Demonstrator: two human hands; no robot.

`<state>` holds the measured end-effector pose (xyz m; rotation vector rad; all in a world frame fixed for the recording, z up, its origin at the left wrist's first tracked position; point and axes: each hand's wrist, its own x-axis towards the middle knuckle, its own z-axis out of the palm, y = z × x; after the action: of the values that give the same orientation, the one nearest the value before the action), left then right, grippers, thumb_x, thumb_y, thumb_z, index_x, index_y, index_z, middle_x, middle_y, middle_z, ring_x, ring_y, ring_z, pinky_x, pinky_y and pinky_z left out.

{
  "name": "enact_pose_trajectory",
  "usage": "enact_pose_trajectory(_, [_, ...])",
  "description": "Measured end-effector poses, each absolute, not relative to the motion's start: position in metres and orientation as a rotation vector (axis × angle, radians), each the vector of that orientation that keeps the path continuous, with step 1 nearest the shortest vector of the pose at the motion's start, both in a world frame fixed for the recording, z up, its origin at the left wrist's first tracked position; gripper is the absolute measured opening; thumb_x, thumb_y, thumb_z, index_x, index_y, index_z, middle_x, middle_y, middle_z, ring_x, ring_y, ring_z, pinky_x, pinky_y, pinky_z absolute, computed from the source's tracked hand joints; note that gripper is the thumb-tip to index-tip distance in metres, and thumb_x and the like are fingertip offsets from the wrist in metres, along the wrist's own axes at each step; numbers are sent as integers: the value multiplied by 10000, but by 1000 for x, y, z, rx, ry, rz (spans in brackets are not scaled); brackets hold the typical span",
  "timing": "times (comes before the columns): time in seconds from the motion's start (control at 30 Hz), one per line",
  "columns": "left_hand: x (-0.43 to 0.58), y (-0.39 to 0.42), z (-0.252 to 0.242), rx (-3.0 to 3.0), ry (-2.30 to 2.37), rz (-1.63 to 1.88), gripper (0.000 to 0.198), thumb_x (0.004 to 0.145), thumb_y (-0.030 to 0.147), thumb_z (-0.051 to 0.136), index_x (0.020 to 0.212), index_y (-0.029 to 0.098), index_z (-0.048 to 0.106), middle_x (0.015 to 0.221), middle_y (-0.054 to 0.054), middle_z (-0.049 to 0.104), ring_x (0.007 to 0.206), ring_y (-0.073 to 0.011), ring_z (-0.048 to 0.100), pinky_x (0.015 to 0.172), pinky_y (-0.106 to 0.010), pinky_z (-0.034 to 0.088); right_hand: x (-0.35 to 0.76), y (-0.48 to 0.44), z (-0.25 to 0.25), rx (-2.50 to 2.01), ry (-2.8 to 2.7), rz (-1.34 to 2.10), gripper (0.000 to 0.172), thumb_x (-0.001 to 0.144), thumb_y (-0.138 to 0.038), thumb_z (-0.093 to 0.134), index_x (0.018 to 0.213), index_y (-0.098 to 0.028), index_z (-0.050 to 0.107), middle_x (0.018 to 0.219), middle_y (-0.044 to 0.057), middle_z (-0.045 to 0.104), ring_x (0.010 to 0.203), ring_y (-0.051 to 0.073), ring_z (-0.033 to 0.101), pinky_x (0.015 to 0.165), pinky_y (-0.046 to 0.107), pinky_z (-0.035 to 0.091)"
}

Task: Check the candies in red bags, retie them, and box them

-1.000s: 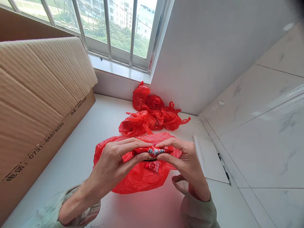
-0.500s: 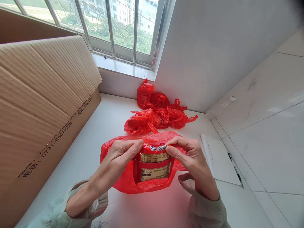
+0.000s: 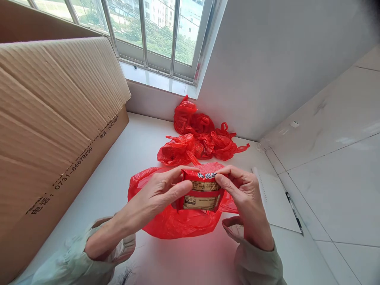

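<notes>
Above an open red plastic bag [image 3: 184, 227], a red snack packet [image 3: 204, 194] with gold label panels and Chinese print along its top is held up. My right hand [image 3: 245, 190] pinches the packet's upper right corner between thumb and fingers. At the left edge, my left hand [image 3: 157, 192] has its thumb across the packet's front and its fingers along the top. Part of the bag lies hidden behind the packet and hands.
Several knotted red bags [image 3: 204, 134] sit in a cluster near the wall. A large cardboard box [image 3: 65, 103] stands on the left. On the right lies a white notepad [image 3: 276, 202] with a pen [image 3: 293, 213]. A barred window [image 3: 157, 35] is behind.
The packet has been lifted up and slightly right, out of the bag, with both hands on it. My left thumb has shifted down onto its front. The whole view has shifted slightly.
</notes>
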<state>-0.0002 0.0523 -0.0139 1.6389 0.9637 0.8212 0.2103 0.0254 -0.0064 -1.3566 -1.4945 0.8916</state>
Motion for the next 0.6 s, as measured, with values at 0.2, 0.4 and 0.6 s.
enact_pose_trajectory(0.2, [0, 57, -23, 1383, 800, 806, 381, 841, 372, 714, 1156, 253, 537, 995, -33, 681, 893, -211, 676, 632, -262, 581, 211, 24, -2, -1363, -1407, 1058, 191, 882, -316, 594, 727, -204, 611, 657, -8, 592, 590, 132, 566, 549, 239, 505])
enact_pose_trajectory(0.4, [-8, 63, -21, 1457, 900, 943, 279, 874, 399, 678, 1068, 224, 579, 982, -16, 660, 821, -149, 626, 670, -240, 520, 210, 22, -5, -1284, -1664, 1484, 79, 839, -272, 656, 861, -198, 642, 717, -14, 631, 679, 136, 609, 588, 209, 474])
enact_pose_trajectory(0.6, [-5, 57, -24, 1606, 921, 740, 230, 866, 397, 680, 980, 214, 601, 807, 38, 618, 681, -107, 509, 591, -214, 416, 195, 23, -14, -1209, -1439, 1599, 282, 821, -298, 725, 1086, -255, 641, 854, -28, 659, 778, 134, 627, 639, 198, 493])
